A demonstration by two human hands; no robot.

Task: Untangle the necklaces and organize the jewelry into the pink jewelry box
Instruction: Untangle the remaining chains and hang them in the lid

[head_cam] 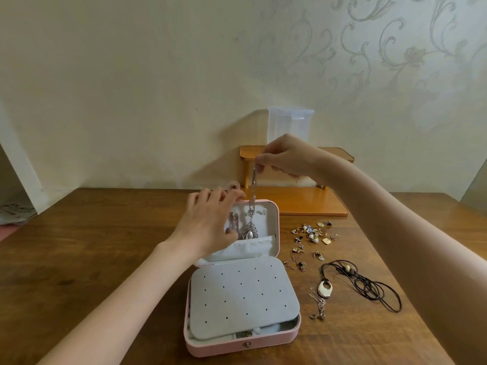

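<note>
The right hand pinches a thin, limp chain above the box lid, its leaf pendant hanging as the only weight, while the left hand, fingers loosely spread, steadies the lid; best held near the clasp.

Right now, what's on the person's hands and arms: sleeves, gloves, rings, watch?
Nothing worn that shows. Both forearms are bare as far as the frame reaches, with no sleeve edge in view. The left hand and right hand have no gloves, and no rings, watch or bracelet are visible. Nails look short and unpainted.
</note>
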